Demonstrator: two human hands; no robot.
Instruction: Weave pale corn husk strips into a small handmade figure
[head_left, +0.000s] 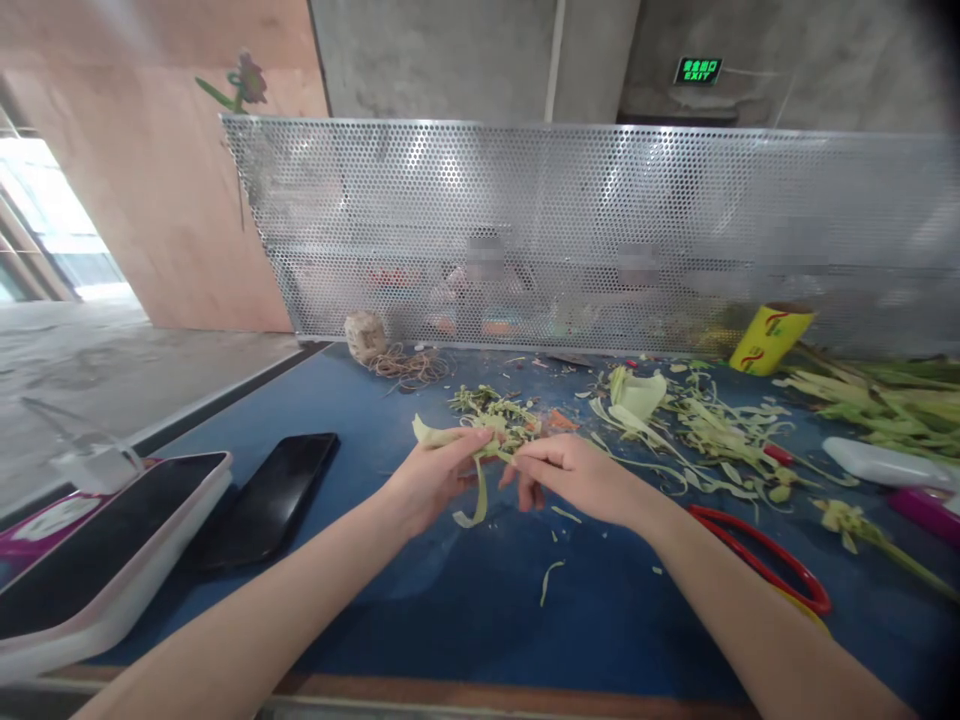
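Over the middle of the blue table, my left hand (431,480) pinches a pale green leaf strip (433,432) that looks like corn husk. Its wide end sticks out to the left past my thumb, and a narrow curled strip (481,495) hangs below. My right hand (566,470) is close beside it, thumb and index finger pressed together at the leaf's right end; the other fingers curl under. Just behind both hands lies a heap of small green pieces (491,408). To the right, more torn strips (705,430) are spread out around a broad cupped leaf (637,393).
On the left lie a black phone (270,505) and a white-edged tablet-like device (112,550). Red-handled scissors (765,555) sit near my right forearm. A twine bundle (412,367), a yellow tube (771,340) and a perforated metal screen (585,220) stand along the back.
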